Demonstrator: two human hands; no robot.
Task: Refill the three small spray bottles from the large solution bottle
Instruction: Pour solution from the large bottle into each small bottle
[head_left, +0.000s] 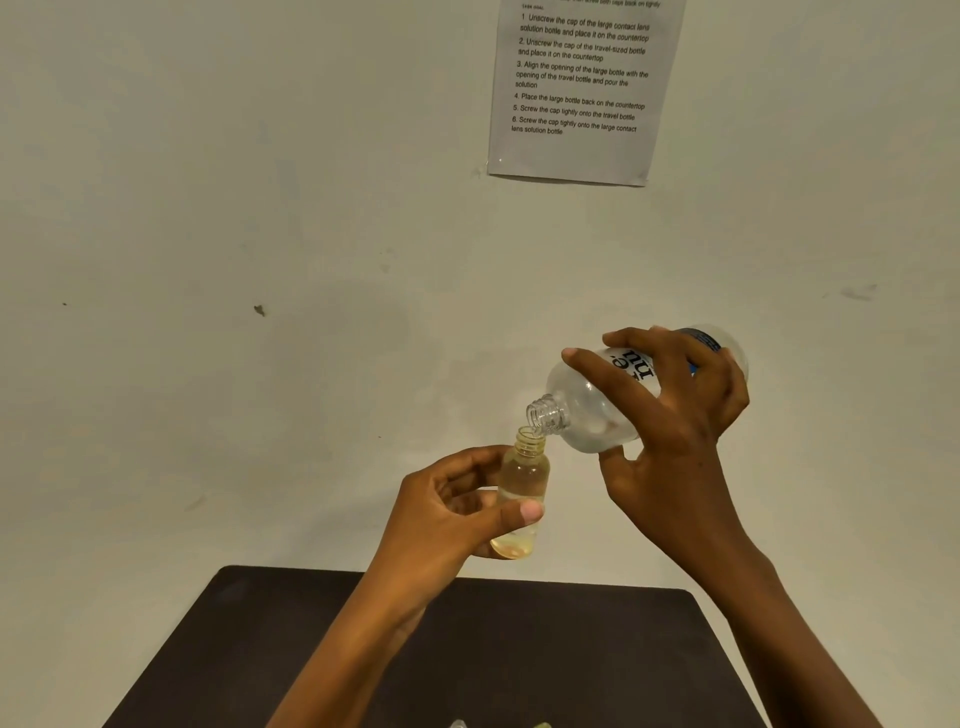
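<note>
We are in a plain indoor workroom: a bare, scuffed cream wall (260, 208) carries a printed sheet of numbered steps (579, 88). Against it stands a dark desk (571, 654).

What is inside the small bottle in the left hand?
The small clear plastic bottle holds pale yellow liquid, seen near its base. The left hand covers its middle, so the level is hidden.

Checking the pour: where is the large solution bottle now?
In the head view, right of centre: the right hand holds the large solution bottle tilted, its open neck over the small bottle in the left hand.
</note>
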